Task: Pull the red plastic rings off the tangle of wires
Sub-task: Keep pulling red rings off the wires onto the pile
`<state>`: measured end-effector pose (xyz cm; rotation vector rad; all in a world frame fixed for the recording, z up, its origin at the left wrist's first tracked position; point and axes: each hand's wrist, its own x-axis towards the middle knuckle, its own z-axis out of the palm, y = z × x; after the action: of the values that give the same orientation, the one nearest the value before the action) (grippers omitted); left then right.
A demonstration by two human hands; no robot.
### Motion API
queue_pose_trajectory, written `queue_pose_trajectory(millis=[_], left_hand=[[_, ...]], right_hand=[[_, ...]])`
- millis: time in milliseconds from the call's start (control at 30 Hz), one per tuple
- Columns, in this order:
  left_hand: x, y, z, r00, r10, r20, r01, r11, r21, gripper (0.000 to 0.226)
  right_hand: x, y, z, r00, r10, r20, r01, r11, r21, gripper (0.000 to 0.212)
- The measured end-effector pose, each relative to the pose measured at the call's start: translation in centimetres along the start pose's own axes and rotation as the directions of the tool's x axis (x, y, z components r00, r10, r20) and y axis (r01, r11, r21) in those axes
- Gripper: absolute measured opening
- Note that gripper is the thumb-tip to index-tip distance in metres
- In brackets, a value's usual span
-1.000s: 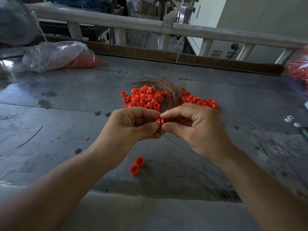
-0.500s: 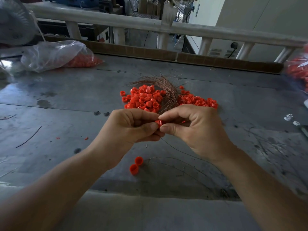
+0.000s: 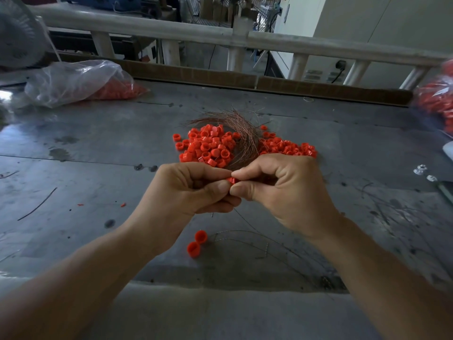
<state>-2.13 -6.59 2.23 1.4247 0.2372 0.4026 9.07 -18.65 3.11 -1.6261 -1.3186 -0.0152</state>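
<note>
Pinches one red plastic ring (image 3: 231, 180) from both sides: thumb and forefinger of the left hand (image 3: 193, 190) on one side, thumb and forefinger of the right hand (image 3: 282, 190) on the other. Keeps all fingers of both hands curled in, with the fingertips meeting over the ring so that only a sliver of red shows between them. Holds it above the grey metal table (image 3: 98, 168), near the front edge. Lets a thin wire (image 3: 245, 220) run down from under the hands toward the tabletop; cannot tell whether the pinched ring sits on it.

Just beyond the hands, lying on the table: the tangle of copper wires (image 3: 245, 133), fanned in a curve. Touching its left side, a heap of red rings (image 3: 208, 148); along its right side, a second heap (image 3: 286, 148), flatter and more spread out. Below the hands, nearer the front edge: two loose red rings (image 3: 197, 242), touching each other, beside some thin grey wire loops (image 3: 257, 241).

Far left on the table: a clear plastic bag (image 3: 73, 79) with red pieces inside. At the right edge: another bag (image 3: 436, 101) of red pieces, blurred. Behind the table: a pale railing (image 3: 147, 28). Top left corner: part of a fan (image 3: 17, 38).
</note>
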Motion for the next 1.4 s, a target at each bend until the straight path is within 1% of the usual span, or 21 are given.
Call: queue_pose_trajectory(millis=[100,233,333,600,667,733,800,833,900,933,1000,1067,1133,1200,1267,1333,1400], left_hand=[[0.0,0.1,-0.1,1.000,0.002,0.003,-0.002,1.000,-0.009,0.018],[0.1,0.2,-0.2,0.999,-0.021,0.024,0.022,0.999,-0.024,0.020],[0.2,0.1,-0.2,0.999,-0.037,0.040,0.039,0.998,-0.050,0.020],[0.1,0.1,-0.4,0.997,-0.017,0.078,0.021,0.998,-0.054,0.025],[0.2,0.1,-0.4,0.995,-0.023,0.095,0.029,0.998,-0.064,0.024],[0.3,0.1,-0.5,0.992,-0.038,0.119,0.049,0.995,-0.092,0.024],[0.2,0.0,-0.6,0.988,-0.052,0.147,0.070,0.990,-0.119,0.029],[0.2,0.0,-0.7,0.986,-0.057,0.156,0.076,0.990,-0.119,0.033],[0.2,0.0,-0.7,0.982,-0.069,0.176,0.090,0.989,-0.114,0.042],[0.2,-0.1,-0.7,0.980,-0.070,0.187,0.093,0.989,-0.117,0.045],[0.1,-0.1,-0.6,0.978,-0.049,0.203,0.075,0.989,-0.124,0.046],[-0.1,-0.1,-0.5,0.975,0.004,0.222,0.017,0.995,-0.095,0.049],[-0.3,0.0,-0.4,0.966,0.041,0.254,-0.030,0.998,-0.050,0.065],[-0.3,0.0,-0.3,0.967,0.066,0.247,-0.074,0.997,0.024,0.076],[-0.2,-0.1,-0.2,0.972,0.077,0.220,-0.099,0.991,0.090,0.079],[-0.3,-0.1,-0.2,0.974,0.068,0.215,-0.086,0.993,0.075,0.079],[-0.4,0.0,-0.4,0.969,0.066,0.239,-0.076,0.997,0.033,0.076]], right_hand=[[-0.1,0.0,0.2,1.000,0.004,-0.020,-0.004,1.000,0.008,0.023],[0.1,0.0,0.2,1.000,0.022,-0.016,-0.020,0.997,0.070,0.025],[0.2,0.2,0.0,1.000,-0.005,-0.003,0.006,0.995,0.095,0.028],[0.2,0.5,0.3,0.998,-0.062,-0.001,0.062,0.995,0.082,0.022],[0.2,0.5,0.2,0.999,-0.037,0.024,0.033,0.991,0.133,0.022],[0.3,0.4,0.0,0.996,0.004,0.088,-0.020,0.982,0.187,0.028],[0.4,0.4,-0.4,0.985,0.006,0.172,-0.029,0.991,0.128,0.038],[0.5,0.4,-0.6,0.975,-0.001,0.220,-0.018,0.996,0.087,0.038],[0.6,0.3,-0.7,0.956,-0.014,0.291,0.002,0.999,0.043,0.028],[0.6,0.3,-0.7,0.952,-0.021,0.304,0.013,1.000,0.029,0.022],[0.6,0.2,-0.6,0.953,-0.034,0.301,0.040,0.999,-0.014,0.015],[0.7,0.1,-0.5,0.956,-0.038,0.292,0.057,0.997,-0.058,0.015],[0.7,0.0,-0.5,0.955,-0.031,0.295,0.059,0.995,-0.086,0.014],[0.6,-0.1,-0.5,0.955,-0.025,0.296,0.057,0.993,-0.102,0.014],[0.4,-0.4,-0.2,0.954,-0.015,0.301,0.048,0.993,-0.105,0.013],[0.3,-0.6,0.2,0.954,0.003,0.300,0.026,0.995,-0.095,0.013],[0.2,-0.8,0.3,0.956,0.015,0.292,0.012,0.996,-0.090,0.013]])
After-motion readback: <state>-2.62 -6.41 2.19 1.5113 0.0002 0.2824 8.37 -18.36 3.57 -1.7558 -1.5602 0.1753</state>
